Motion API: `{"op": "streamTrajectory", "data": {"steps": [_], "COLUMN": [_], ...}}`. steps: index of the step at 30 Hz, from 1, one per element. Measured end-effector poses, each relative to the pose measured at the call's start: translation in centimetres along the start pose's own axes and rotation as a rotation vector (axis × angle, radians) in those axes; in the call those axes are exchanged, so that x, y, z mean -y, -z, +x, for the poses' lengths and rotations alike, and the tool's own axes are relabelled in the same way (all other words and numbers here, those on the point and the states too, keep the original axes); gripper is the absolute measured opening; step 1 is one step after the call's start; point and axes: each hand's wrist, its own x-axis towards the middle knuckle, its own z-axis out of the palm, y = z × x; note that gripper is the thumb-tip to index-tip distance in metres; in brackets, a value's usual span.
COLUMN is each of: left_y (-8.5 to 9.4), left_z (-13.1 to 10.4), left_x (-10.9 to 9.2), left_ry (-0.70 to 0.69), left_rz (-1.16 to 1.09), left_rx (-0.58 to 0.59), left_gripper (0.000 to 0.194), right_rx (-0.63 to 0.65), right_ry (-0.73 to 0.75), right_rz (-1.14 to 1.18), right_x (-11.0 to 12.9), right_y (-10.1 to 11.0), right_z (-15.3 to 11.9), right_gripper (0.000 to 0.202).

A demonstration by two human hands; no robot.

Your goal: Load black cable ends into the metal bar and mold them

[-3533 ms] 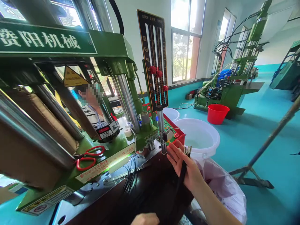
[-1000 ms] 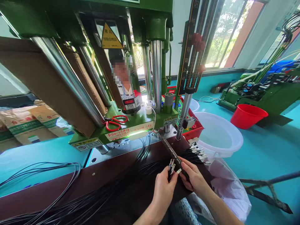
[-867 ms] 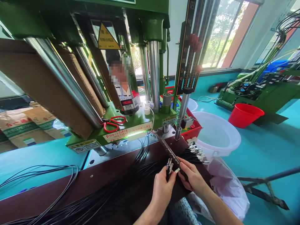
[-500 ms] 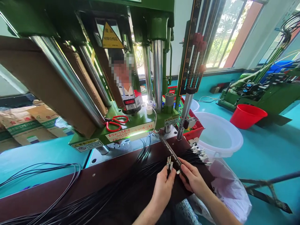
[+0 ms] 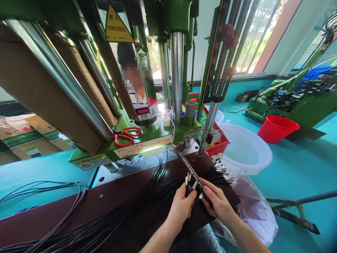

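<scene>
My left hand (image 5: 182, 203) is closed around a few black cables whose metal plug ends (image 5: 187, 179) stick up past the fingers. One more metal plug (image 5: 195, 185) stands at its thumb, beside the bar. My right hand (image 5: 216, 198) grips the near end of a long narrow metal bar (image 5: 190, 168) with a row of slots, which slants away toward the machine. A small bright connector (image 5: 201, 196) shows at the right fingertips. Black cables (image 5: 123, 207) run across the dark brown table (image 5: 89, 207) to the left. Several cable ends with metal plugs (image 5: 223, 172) lie bundled beyond my right hand.
The green press (image 5: 147, 137) stands ahead with steel columns (image 5: 177, 77); red-handled scissors (image 5: 127, 136) rest on it. A white tub (image 5: 244, 147), a red bucket (image 5: 278, 128) and a white plastic bag (image 5: 256, 207) are at the right. A metal floor stand (image 5: 297, 211) is at the lower right.
The view has shifted slightly. A metal plug at my left thumb now stands apart from the others, against the bar. My right hand keeps its hold on the bar.
</scene>
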Motion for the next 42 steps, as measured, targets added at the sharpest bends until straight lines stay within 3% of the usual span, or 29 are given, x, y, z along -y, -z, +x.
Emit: {"op": "streamTrajectory", "data": {"steps": [9, 18, 22, 25, 28, 32, 37, 42], "left_y": [0.8, 0.7, 0.6, 0.8, 1.2, 1.4, 0.9, 0.9], "left_z": [0.4, 0.4, 0.4, 0.3, 0.3, 0.4, 0.3, 0.4], "left_x": [0.1, 0.0, 0.4, 0.3, -0.2, -0.5, -0.5, -0.6], "left_ry": [0.083, 0.091, 0.006, -0.203, -0.334, -0.245, -0.07, -0.032], "left_rz": [-0.168, -0.181, -0.134, -0.027, -0.098, -0.252, -0.13, -0.142], "left_rx": [-0.017, -0.026, -0.066, -0.159, -0.27, -0.282, -0.144, -0.172], "left_gripper": [0.043, 0.046, 0.045, 0.038, 0.037, 0.038, 0.045, 0.047], "right_rx": [0.052, 0.061, 0.066, 0.019, -0.061, -0.047, 0.01, 0.036], "right_ry": [0.009, 0.069, 0.13, 0.091, 0.056, 0.051, 0.028, 0.002], "right_rz": [-0.004, -0.067, -0.11, -0.07, 0.027, 0.112, 0.06, 0.006], "right_x": [0.1, -0.3, -1.0, -1.1, -0.9, -0.7, -0.4, -0.1], "right_y": [0.1, 0.0, -0.1, -0.2, 0.0, 0.4, 0.4, 0.4], "right_z": [0.0, 0.0, 0.3, 0.4, 0.3, 0.0, 0.0, 0.1], "right_gripper": [0.07, 0.063, 0.051, 0.06, 0.067, 0.057, 0.059, 0.066]}}
